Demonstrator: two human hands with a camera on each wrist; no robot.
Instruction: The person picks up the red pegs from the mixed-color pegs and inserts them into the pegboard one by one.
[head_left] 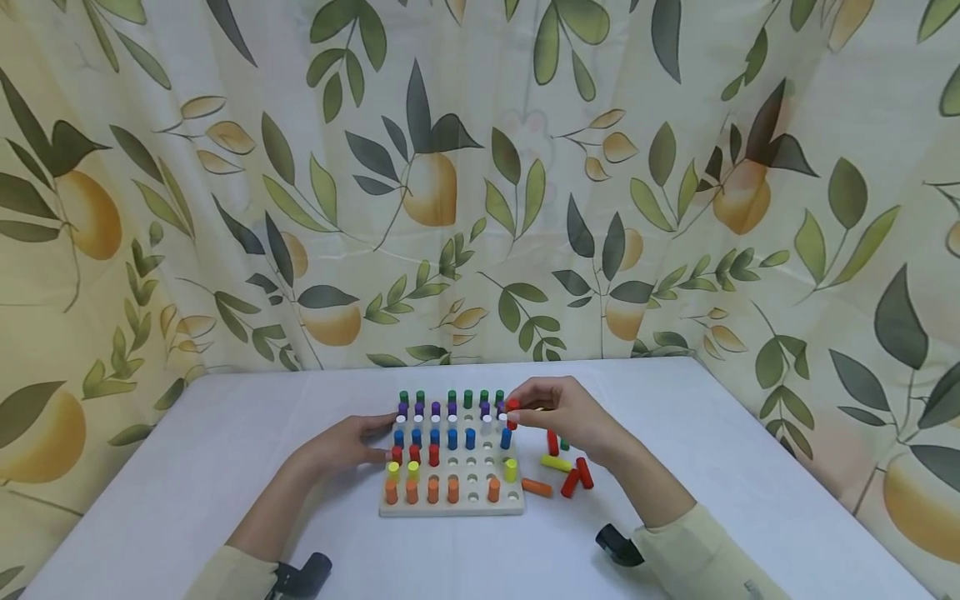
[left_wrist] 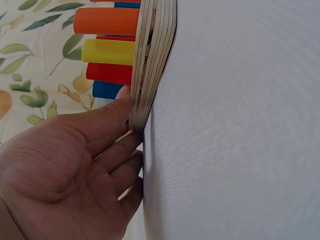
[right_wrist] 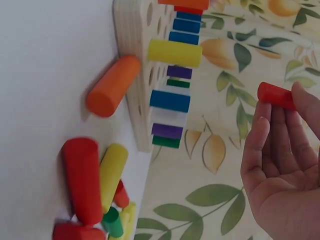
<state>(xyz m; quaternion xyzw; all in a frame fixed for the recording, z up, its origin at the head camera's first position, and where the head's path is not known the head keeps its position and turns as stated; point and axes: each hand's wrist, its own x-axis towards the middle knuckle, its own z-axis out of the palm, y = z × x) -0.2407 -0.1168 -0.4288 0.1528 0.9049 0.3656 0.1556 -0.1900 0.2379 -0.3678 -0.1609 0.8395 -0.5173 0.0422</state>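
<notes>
A pale wooden pegboard (head_left: 450,511) lies on the table, with coloured pegs standing in rows of holes. My left hand (head_left: 339,447) holds the board's left edge, thumb on its top face near a blue peg (left_wrist: 106,90) and the other fingers against its side. Above the right side of the board, my right hand (head_left: 562,414) pinches a red peg (right_wrist: 275,95) between thumb and fingertips. That peg is clear of the board in the right wrist view. Bare holes (head_left: 472,478) show in the middle and right columns.
Right of the board lie loose pegs: an orange peg (head_left: 537,487) against its side, a yellow peg (head_left: 556,462), several red pegs (head_left: 584,472) and a green one (right_wrist: 113,222). A white cloth covers the table (head_left: 247,450); a fruit-patterned curtain (head_left: 480,275) hangs behind.
</notes>
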